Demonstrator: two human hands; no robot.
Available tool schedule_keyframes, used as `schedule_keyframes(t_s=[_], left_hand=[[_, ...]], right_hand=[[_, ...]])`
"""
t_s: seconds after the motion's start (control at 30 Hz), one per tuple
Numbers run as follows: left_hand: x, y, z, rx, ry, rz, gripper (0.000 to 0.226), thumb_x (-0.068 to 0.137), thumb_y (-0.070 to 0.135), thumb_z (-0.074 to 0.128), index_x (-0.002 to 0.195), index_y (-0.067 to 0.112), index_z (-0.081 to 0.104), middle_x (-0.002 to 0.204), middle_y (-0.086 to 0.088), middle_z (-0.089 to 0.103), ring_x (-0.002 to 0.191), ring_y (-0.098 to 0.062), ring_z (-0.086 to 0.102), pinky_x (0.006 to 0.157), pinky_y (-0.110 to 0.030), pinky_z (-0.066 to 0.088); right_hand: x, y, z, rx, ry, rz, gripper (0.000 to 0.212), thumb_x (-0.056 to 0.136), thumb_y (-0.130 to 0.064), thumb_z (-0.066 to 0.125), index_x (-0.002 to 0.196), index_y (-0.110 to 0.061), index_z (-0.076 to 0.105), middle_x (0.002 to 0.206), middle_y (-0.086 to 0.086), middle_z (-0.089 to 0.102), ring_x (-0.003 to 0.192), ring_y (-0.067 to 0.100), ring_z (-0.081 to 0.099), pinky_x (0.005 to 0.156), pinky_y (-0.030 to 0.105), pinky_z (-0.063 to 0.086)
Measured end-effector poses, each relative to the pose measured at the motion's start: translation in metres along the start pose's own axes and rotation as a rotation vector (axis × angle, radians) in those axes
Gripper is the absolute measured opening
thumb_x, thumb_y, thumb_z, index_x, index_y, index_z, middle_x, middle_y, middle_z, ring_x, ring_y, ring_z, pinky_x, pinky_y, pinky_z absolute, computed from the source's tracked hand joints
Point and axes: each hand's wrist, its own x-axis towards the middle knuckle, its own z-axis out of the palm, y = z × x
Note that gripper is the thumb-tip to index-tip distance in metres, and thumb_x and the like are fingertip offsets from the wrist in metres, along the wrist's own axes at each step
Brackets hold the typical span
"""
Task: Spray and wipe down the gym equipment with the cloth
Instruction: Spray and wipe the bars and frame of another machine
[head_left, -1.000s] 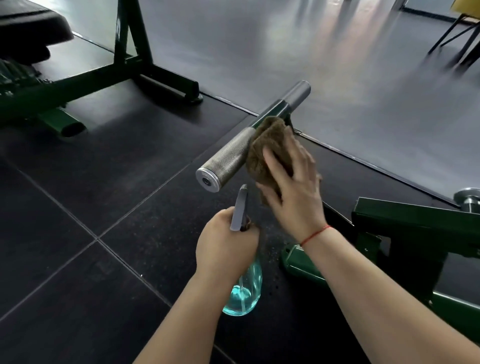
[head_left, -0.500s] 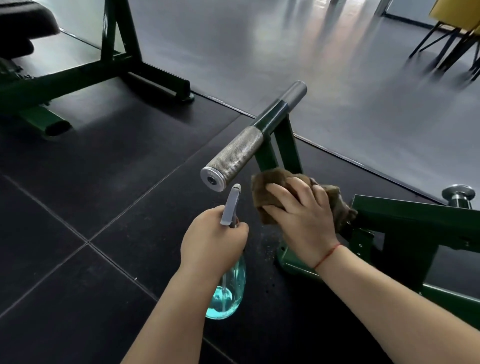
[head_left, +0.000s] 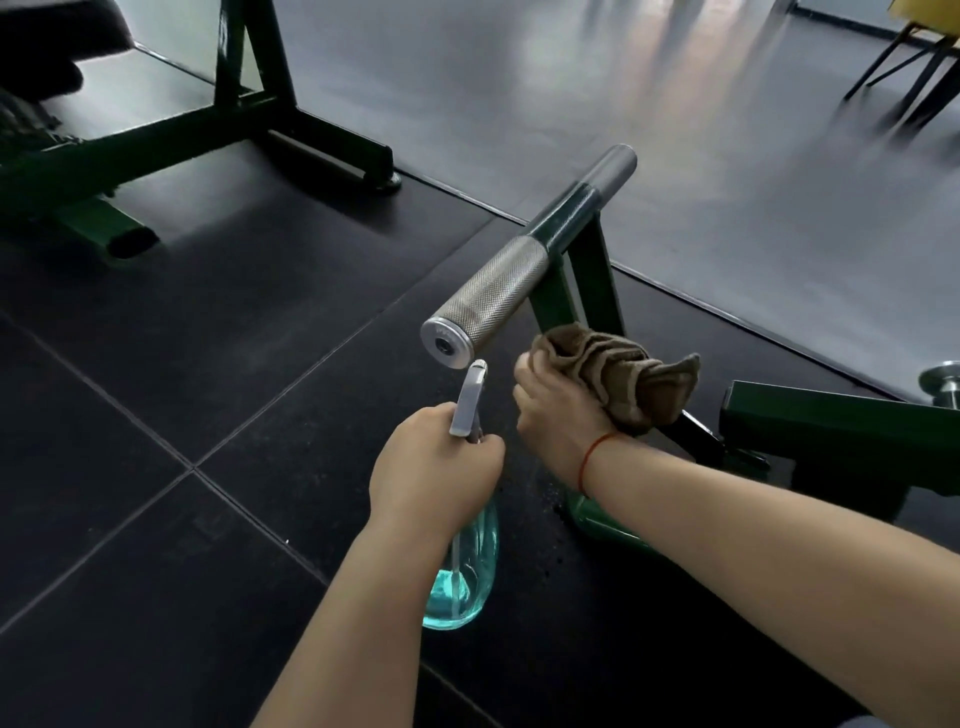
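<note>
A knurled steel handle bar with a dark green middle section juts toward me from a green upright arm of the gym machine. My right hand grips a bunched brown cloth against the lower part of that green arm, just below the bar. My left hand grips the neck of a clear spray bottle holding blue liquid; its grey nozzle points up at the bar's near end.
The machine's green frame runs to the right, with a chrome knob at the edge. Another green machine base stands at the back left. Black rubber floor tiles meet smooth grey flooring. Chair legs show at top right.
My right hand moved the cloth down off the handle bar onto the green upright arm below it, then a bit lower and right. The left hand keeps holding the bottle.
</note>
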Motion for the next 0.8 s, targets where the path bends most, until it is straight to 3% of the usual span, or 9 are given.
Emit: schedule_keyframes(t_s=[0.13, 0.23, 0.37, 0.43, 0.53, 0.6, 0.67, 0.73, 0.8], left_hand=[[-0.002, -0.001, 0.0, 0.011, -0.011, 0.015, 0.028, 0.084, 0.018, 0.059, 0.06, 0.017, 0.046, 0.057, 0.002, 0.047, 0.056, -0.021, 0.042, 0.055, -0.029, 0.033], [-0.002, 0.001, 0.002, 0.031, -0.034, 0.039, 0.022, 0.085, 0.019, 0.058, 0.064, 0.016, 0.051, 0.06, 0.002, 0.051, 0.058, -0.021, 0.046, 0.055, -0.029, 0.035], [-0.002, 0.006, 0.009, 0.019, -0.069, 0.04, 0.023, 0.085, 0.02, 0.059, 0.064, 0.017, 0.05, 0.062, 0.002, 0.052, 0.06, -0.02, 0.047, 0.057, -0.03, 0.037], [0.0, 0.009, 0.013, 0.031, -0.077, 0.042, 0.021, 0.084, 0.021, 0.059, 0.065, 0.016, 0.051, 0.062, 0.001, 0.053, 0.06, -0.021, 0.046, 0.056, -0.03, 0.035], [0.002, 0.013, 0.018, 0.004, -0.083, 0.035, 0.018, 0.083, 0.021, 0.058, 0.07, 0.011, 0.053, 0.062, 0.0, 0.051, 0.058, -0.021, 0.043, 0.056, -0.032, 0.033], [0.002, 0.014, 0.02, -0.016, -0.091, 0.04, 0.02, 0.083, 0.021, 0.058, 0.068, 0.012, 0.05, 0.061, -0.002, 0.05, 0.059, -0.021, 0.042, 0.056, -0.033, 0.033], [0.002, 0.016, 0.021, -0.032, -0.094, 0.054, 0.024, 0.084, 0.021, 0.057, 0.065, 0.013, 0.046, 0.06, -0.002, 0.049, 0.058, -0.022, 0.042, 0.056, -0.033, 0.032], [0.003, 0.017, 0.019, -0.045, -0.099, 0.052, 0.029, 0.086, 0.023, 0.059, 0.062, 0.015, 0.045, 0.057, 0.001, 0.048, 0.056, -0.021, 0.041, 0.055, -0.03, 0.032], [0.004, 0.016, 0.017, -0.072, -0.087, 0.019, 0.035, 0.087, 0.027, 0.062, 0.058, 0.018, 0.044, 0.051, 0.004, 0.045, 0.053, -0.02, 0.039, 0.054, -0.029, 0.03]], right_hand=[[-0.026, -0.011, 0.019, 0.274, -0.017, -0.119, 0.031, 0.097, -0.027, 0.052, 0.115, -0.015, 0.073, 0.115, 0.004, 0.068, 0.124, 0.04, 0.045, 0.112, 0.063, 0.021], [-0.049, -0.006, 0.017, 0.514, -0.14, -0.1, 0.033, 0.095, -0.036, 0.049, 0.11, -0.017, 0.072, 0.11, -0.003, 0.067, 0.113, 0.029, 0.047, 0.109, 0.051, 0.025], [-0.074, 0.03, 0.012, 1.024, -0.07, 0.343, 0.024, 0.089, -0.044, 0.051, 0.079, -0.027, 0.065, 0.09, -0.015, 0.06, 0.101, 0.017, 0.048, 0.088, 0.038, 0.031], [-0.085, 0.06, 0.009, 1.379, 0.082, 0.632, 0.021, 0.086, -0.03, 0.057, 0.075, -0.031, 0.075, 0.086, -0.017, 0.064, 0.094, 0.014, 0.051, 0.083, 0.034, 0.039], [-0.092, 0.103, -0.004, 2.069, 0.339, 1.055, 0.025, 0.081, -0.005, 0.063, 0.068, -0.023, 0.075, 0.078, -0.002, 0.068, 0.087, 0.018, 0.06, 0.075, 0.031, 0.052], [-0.081, 0.118, 0.001, 2.308, 0.462, 1.242, 0.025, 0.082, -0.001, 0.061, 0.071, -0.021, 0.072, 0.082, 0.004, 0.069, 0.093, 0.024, 0.064, 0.08, 0.038, 0.058], [-0.062, 0.119, 0.009, 2.479, 0.476, 1.286, 0.019, 0.085, -0.004, 0.062, 0.084, -0.019, 0.073, 0.086, 0.009, 0.071, 0.088, 0.03, 0.069, 0.084, 0.051, 0.06], [-0.036, 0.103, 0.013, 2.645, 0.431, 1.152, 0.014, 0.095, -0.017, 0.062, 0.108, -0.018, 0.068, 0.09, 0.01, 0.073, 0.079, 0.028, 0.071, 0.084, 0.054, 0.059], [-0.014, 0.077, 0.012, 2.594, 0.312, 1.016, 0.037, 0.098, -0.048, 0.053, 0.128, -0.026, 0.058, 0.111, 0.009, 0.071, 0.098, 0.03, 0.07, 0.096, 0.055, 0.055]])
